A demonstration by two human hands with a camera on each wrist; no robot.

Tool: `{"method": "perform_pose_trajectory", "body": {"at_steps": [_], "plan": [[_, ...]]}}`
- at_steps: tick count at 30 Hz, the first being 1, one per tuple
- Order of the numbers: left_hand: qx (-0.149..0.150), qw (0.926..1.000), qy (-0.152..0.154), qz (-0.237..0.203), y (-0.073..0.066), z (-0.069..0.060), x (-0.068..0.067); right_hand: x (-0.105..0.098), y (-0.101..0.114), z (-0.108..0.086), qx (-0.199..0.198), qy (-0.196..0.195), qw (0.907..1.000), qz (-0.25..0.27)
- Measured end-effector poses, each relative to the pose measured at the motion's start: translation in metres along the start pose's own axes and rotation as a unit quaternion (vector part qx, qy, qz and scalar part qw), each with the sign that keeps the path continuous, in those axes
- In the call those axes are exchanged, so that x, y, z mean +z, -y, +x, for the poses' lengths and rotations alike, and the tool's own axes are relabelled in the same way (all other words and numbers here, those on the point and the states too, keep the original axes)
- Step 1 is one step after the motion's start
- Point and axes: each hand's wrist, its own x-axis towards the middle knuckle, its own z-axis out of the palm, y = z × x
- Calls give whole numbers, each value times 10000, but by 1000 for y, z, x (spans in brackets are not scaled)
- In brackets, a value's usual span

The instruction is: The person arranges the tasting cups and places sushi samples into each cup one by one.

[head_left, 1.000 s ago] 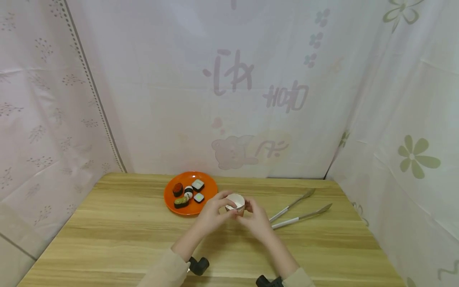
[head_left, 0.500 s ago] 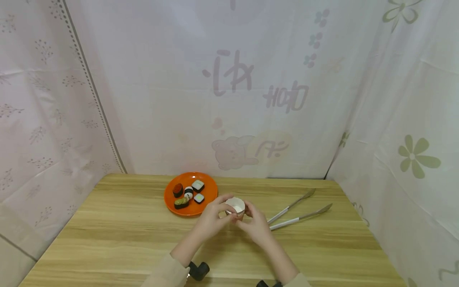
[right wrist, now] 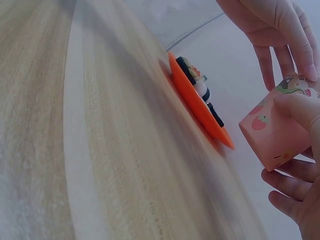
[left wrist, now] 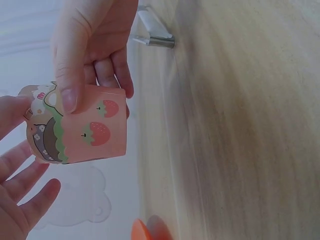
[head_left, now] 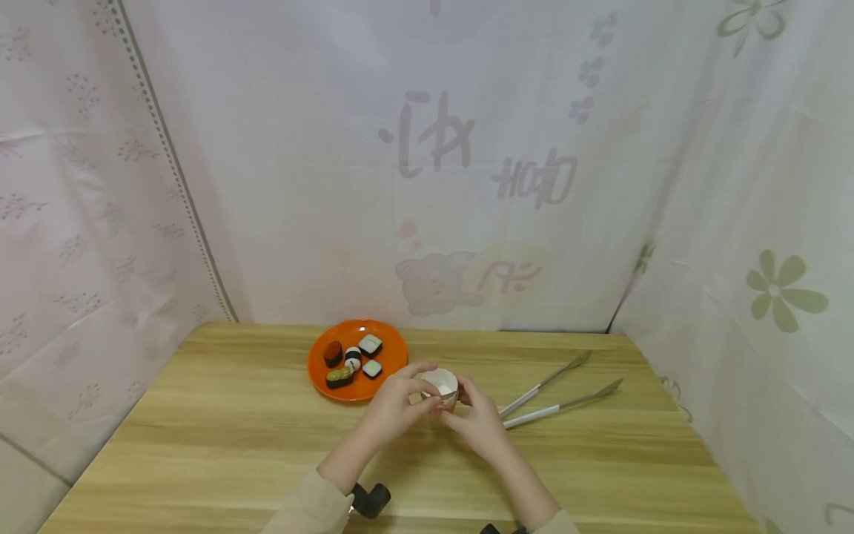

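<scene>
A pink paper cup with strawberries and a cartoon figure printed on it is held between both hands, above the wooden table. In the head view its open mouth faces up, and its white inside shows. My left hand pinches the rim between thumb and fingers. My right hand grips the wall from the other side, its thumb pressed on the printed side in the right wrist view. Part of the cup's lower end is hidden by the thumbs in the head view.
An orange plate with several sushi pieces stands left of the hands, near the back edge. To the right lie two long metal arms with white handles, like tongs; their near ends are hidden behind the right hand. Curtains surround the table.
Both hands and the cup have come slightly lower in the head view, mostly in the first half second. The grip looks the same, and the plate and metal arms stay in place.
</scene>
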Motion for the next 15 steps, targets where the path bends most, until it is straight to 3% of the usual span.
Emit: {"method": "perform_pose_trajectory", "body": {"at_steps": [8, 15], "plan": [[92, 9999, 3, -67, -1, 1, -3, 0, 2, -1, 128, 74, 9999, 89], [94, 9999, 5, -44, -2, 2, -4, 0, 1, 0, -16, 50, 10000, 8]]}}
